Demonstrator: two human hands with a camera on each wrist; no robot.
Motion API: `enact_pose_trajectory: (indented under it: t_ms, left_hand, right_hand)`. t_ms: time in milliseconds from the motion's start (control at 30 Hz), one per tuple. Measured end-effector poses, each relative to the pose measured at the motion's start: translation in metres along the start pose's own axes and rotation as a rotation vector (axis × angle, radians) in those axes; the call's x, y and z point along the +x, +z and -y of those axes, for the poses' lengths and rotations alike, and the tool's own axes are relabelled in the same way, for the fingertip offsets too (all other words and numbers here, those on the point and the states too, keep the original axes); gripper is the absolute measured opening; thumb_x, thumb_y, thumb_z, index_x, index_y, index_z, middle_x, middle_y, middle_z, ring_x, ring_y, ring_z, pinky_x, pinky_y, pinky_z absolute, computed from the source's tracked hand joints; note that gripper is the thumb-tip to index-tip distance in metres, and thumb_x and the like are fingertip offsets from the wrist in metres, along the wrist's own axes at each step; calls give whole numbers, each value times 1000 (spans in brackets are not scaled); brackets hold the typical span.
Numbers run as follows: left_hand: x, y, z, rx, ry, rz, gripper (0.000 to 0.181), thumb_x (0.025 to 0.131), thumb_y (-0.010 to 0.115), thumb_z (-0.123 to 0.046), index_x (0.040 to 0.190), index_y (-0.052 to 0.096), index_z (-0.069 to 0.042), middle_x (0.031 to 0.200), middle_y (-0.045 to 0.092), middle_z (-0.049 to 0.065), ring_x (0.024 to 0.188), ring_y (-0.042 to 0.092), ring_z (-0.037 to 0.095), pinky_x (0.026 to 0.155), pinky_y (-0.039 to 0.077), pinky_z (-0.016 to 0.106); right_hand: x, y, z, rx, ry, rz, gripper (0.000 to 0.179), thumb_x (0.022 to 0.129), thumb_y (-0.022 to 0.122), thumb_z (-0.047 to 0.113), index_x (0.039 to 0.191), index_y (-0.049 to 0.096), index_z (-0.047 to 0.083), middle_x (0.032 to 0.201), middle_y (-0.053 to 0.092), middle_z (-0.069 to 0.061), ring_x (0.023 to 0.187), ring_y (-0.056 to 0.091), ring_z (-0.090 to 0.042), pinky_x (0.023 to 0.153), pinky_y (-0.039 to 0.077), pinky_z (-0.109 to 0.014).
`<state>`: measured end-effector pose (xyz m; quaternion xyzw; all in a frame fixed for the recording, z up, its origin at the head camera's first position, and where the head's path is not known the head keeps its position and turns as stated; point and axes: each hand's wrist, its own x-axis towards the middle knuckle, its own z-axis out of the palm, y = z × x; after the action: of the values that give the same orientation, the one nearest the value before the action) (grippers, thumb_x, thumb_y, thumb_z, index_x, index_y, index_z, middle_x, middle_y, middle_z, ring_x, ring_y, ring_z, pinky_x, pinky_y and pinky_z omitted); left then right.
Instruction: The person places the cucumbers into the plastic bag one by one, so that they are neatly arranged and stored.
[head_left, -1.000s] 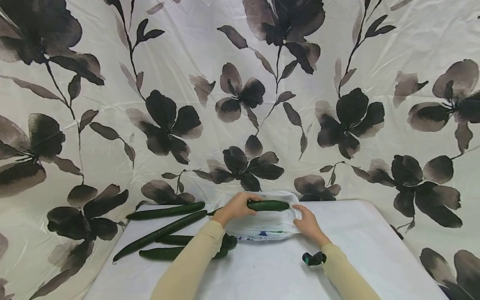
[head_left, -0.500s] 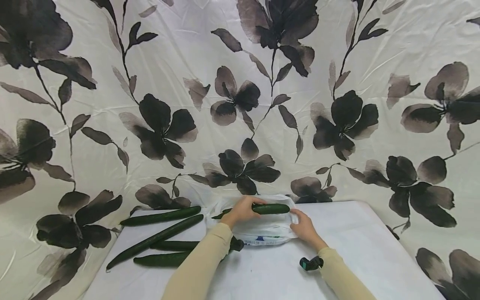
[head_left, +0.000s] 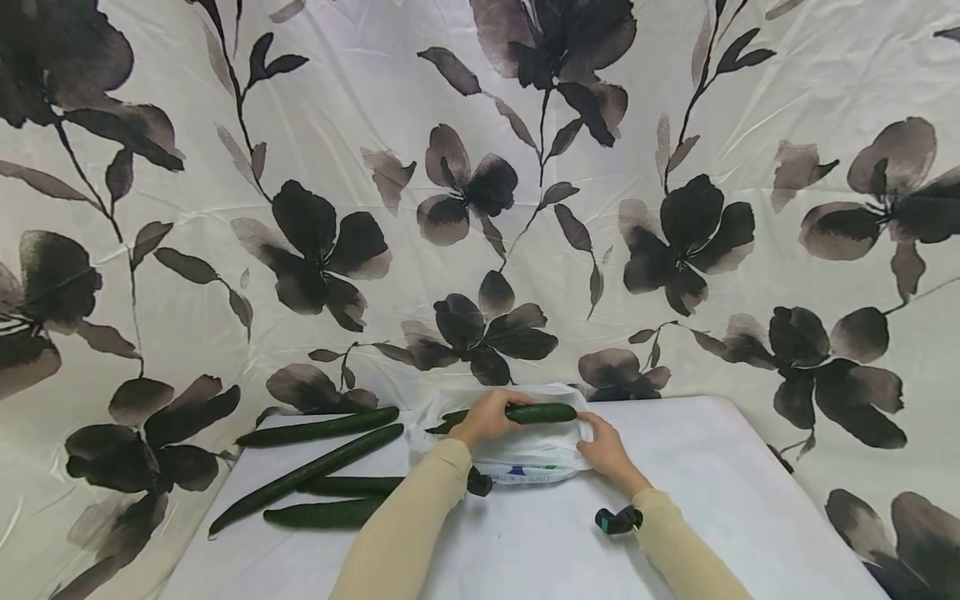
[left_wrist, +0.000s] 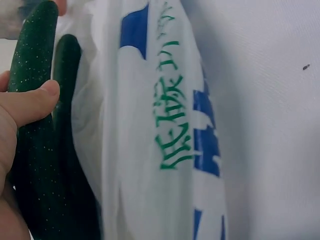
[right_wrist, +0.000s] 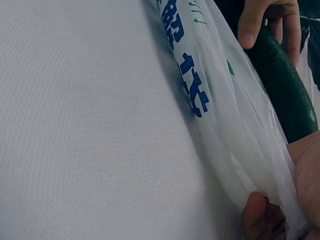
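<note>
My left hand (head_left: 491, 418) grips a long green cucumber (head_left: 551, 413) by its middle, thumb across its near side in the left wrist view. The cucumber lies along the mouth of a white plastic bag (head_left: 528, 454) printed in blue and green. Alongside it inside the bag is a second cucumber (left_wrist: 67, 57), partly hidden behind the held one. At the bag's right end, my right hand (head_left: 606, 448) holds the edge of the plastic, with a finger (right_wrist: 255, 212) curled at the film in the right wrist view. The held cucumber's right tip is close to that hand.
Several more cucumbers lie on the white table (head_left: 675, 483) to the left, including a long slanting one (head_left: 307, 479) and one at the back (head_left: 318, 429). My left sleeve covers parts of the nearer ones. A flower-printed cloth (head_left: 480, 208) hangs directly behind the table.
The cucumber in my left hand sits slightly further into the bag's mouth, with the left part of the bag spread wider. My right hand keeps its hold. The head view has shifted slightly.
</note>
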<state>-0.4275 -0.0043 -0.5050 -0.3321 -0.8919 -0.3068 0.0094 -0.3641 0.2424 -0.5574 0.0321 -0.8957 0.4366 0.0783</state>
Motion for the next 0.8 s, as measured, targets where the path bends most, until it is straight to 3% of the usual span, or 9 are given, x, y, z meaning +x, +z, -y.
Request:
enact_pose_trajectory:
  t_ms: [233,600,800]
  left_hand:
    - [0,10,9,26,11,-39,51,73,86,-7,120,71,-19,117,68,-5,113,58,18,95,46,36]
    - [-7,24,13,30,-89,-79,48,69,88,-8,113,73,-18,115,67,-2,108,60,17,93,48,36]
    - [-8,28,15,26,-43,-113,43,67,90,-9,107,75,-16,109,67,-1,101,61,17,88,49,35]
  right_hand:
    - [-3,0,1,9,-29,-22,54,77,61,-7,131,54,-5,136,50,-26,130,40,-46,106,30,-57]
    - [-4,6,-2,25,-26,-15,56,76,61,-9,131,56,-1,136,52,-22,130,41,-44,106,31,-57]
    - [-3,4,-4,25,-25,-30,54,77,61,-8,130,56,-1,136,52,-23,130,41,-44,106,31,-56]
